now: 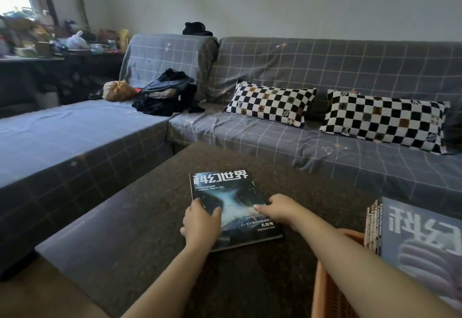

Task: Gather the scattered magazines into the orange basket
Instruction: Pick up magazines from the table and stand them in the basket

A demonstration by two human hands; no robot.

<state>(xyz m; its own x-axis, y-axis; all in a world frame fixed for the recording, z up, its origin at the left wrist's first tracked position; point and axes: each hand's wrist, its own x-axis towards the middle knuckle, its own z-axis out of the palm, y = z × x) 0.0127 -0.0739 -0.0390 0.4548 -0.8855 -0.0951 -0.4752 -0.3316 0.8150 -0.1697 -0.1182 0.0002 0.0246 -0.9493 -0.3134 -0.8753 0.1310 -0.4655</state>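
Observation:
A dark blue magazine with white title letters lies on the dark speckled table, its near edge slightly lifted. My left hand grips its left edge, thumb on the cover. My right hand holds its right edge, fingers curled over it. The orange basket stands at the bottom right, under my right forearm. Several magazines stand upright in it, a pale blue cover facing me.
A grey checked corner sofa wraps behind and left of the table. On it lie two black-and-white checkered cushions, a heap of dark clothes and a tan bundle. A cluttered sideboard stands far left by the window.

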